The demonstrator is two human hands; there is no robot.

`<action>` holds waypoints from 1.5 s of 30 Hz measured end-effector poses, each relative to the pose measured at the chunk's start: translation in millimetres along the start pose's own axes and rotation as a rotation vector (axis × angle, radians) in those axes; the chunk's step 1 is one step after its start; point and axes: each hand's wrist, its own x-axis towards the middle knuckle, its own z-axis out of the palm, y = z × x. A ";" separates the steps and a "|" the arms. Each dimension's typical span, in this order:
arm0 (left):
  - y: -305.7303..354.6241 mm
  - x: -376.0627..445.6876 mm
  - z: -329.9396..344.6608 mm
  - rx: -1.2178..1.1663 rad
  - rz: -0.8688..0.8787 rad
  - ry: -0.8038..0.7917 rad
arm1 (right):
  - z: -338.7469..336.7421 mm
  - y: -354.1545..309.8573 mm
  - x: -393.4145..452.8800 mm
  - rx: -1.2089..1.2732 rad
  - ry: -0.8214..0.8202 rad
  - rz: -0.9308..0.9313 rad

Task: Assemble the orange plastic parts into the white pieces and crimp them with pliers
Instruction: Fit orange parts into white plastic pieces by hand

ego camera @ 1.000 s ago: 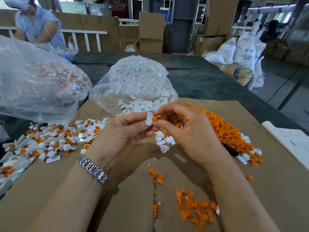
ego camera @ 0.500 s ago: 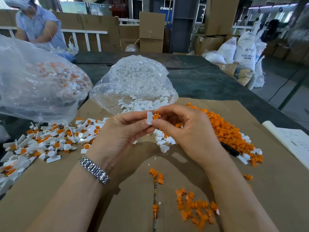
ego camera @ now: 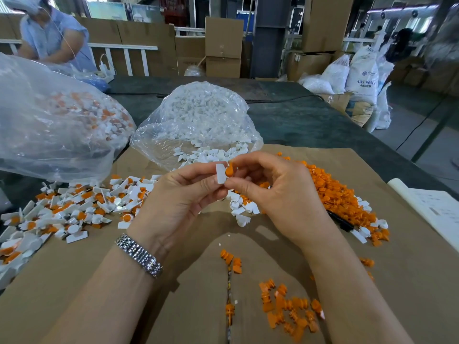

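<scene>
Both hands work together: left hand (ego camera: 178,194) pinches a white piece (ego camera: 220,174), right hand (ego camera: 275,192) pinches an orange part (ego camera: 229,170) against it.

two hands, the left hand (ego camera: 178,202) and right hand (ego camera: 280,194), work at one white piece (ego camera: 220,174) and one orange part (ego camera: 229,170); two clear plastic bags (ego camera: 203,120) sit behind, with loose orange parts (ego camera: 342,194) and assembled pieces (ego camera: 74,209) too many to count; a second person (ego camera: 53,36) sits beyond
</scene>
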 end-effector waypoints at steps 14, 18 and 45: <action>3.6 -0.8 0.2 0.075 0.033 0.079 | 4.7 1.9 0.1 0.022 -0.005 0.062; 3.4 -1.5 1.8 0.084 0.045 0.089 | 1.5 2.9 0.5 0.234 -0.007 0.185; 3.0 3.3 -8.2 -0.084 -0.172 0.181 | -28.7 27.0 0.7 -0.998 -0.148 0.783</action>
